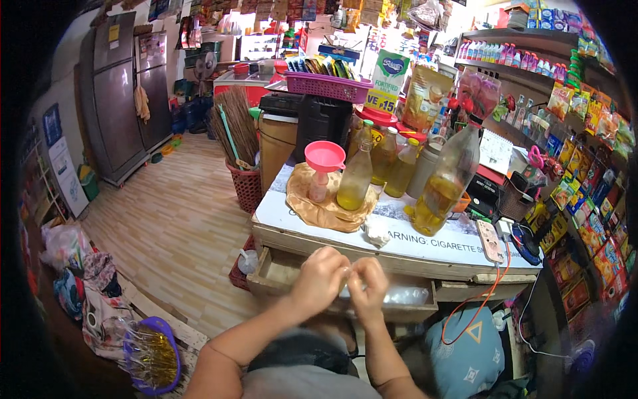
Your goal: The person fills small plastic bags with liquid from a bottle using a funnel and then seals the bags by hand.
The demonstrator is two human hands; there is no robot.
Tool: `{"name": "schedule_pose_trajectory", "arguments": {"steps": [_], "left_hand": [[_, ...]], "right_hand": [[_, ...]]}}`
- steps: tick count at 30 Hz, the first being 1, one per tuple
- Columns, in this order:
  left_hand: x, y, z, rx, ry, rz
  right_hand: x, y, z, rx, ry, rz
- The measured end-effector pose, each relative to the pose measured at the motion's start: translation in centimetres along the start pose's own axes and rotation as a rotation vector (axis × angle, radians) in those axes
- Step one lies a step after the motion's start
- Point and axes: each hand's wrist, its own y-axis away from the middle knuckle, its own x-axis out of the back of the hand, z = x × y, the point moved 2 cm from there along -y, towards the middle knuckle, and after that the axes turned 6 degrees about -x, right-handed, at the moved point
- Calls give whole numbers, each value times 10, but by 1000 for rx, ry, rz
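My left hand [321, 279] and my right hand [368, 287] meet above an open wooden drawer [271, 267], fingertips pinched together. Something small and pale seems to be between them, too blurred to name. Clear plastic [407, 295] lies in the drawer below my right hand. On the counter beyond, a pink funnel [325, 155] sits in a small bottle [318, 189] on crumpled brown paper [299, 203]. Beside it stands a glass bottle [354, 181] partly filled with yellow liquid. A large plastic bottle [435, 203] holds more of that liquid.
A crumpled white wad [377, 233] lies near the counter's front edge. At right are a power strip [490, 241] and an orange cord [476, 318]. A purple basin [174, 346] of small yellow-filled bags sits lower left. A blue cushion [468, 346] is right of my arm.
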Motion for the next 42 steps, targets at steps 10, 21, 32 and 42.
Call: {"name": "schedule_pose_trajectory", "arguments": {"steps": [10,21,32,42], "left_hand": [[-9,13,-26,382,771,-92],[-17,14,-22,339,467,154],[-7,4,-7,-106,62,116],[-16,3,-41,323,242,20]], "right_hand": [[0,0,11,-185,-244,-134],[0,-9,-18,-21,123,-63],[6,-8,-5,-262,81,-113],[-8,-5,3,83,154,-43]]}}
